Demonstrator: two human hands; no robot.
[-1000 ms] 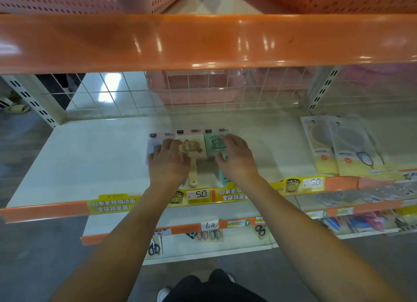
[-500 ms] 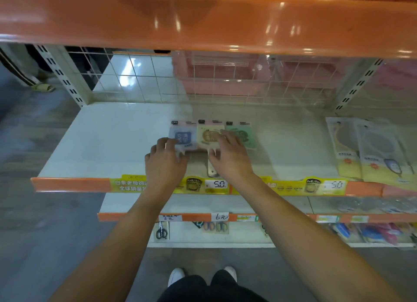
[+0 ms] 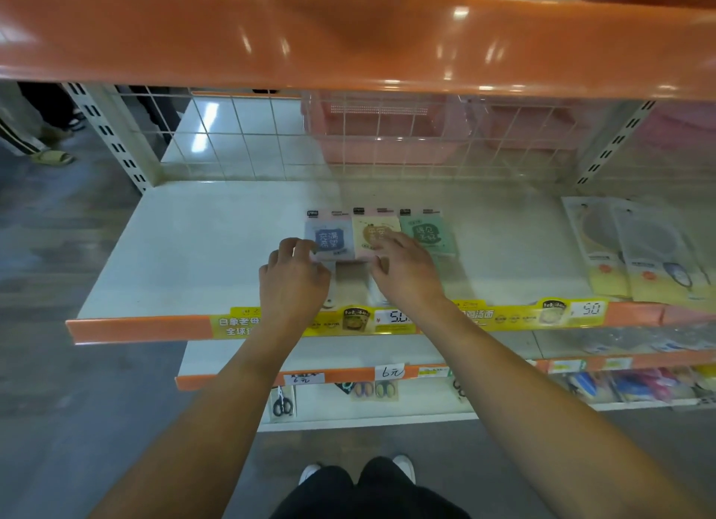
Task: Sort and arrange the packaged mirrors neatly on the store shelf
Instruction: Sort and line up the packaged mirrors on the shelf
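Three small packaged mirrors are laid flat in a row on the white shelf (image 3: 186,247), side by side with their edges touching. The blue mirror pack (image 3: 329,237) is on the left, the yellow mirror pack (image 3: 370,232) is in the middle, and the green mirror pack (image 3: 426,234) is on the right. Their black-and-white header strips are lined up along the far side.

The left hand (image 3: 294,282) is placed at the near left corner of the blue mirror pack. Its fingers are bent, and the corner of the pack is touched by the fingertips; whether the corner is pinched cannot be told. The right hand (image 3: 407,274) is laid over the near part of the yellow mirror pack, with its fingers nearly straight and pressed flat on it. Nothing is gripped by that hand. The green mirror pack is just beside the right hand, and a touch cannot be told.

Two bigger round mirror packs (image 3: 639,247) are laid well apart, at the right end of the same shelf. A yellow price strip (image 3: 503,317) is stuck along the shelf's orange front edge. A wire grid (image 3: 252,139) is seen at the back. Scissors (image 3: 282,404) are hung under the lower shelf. Part of an orange shelf (image 3: 348,38) is seen above.
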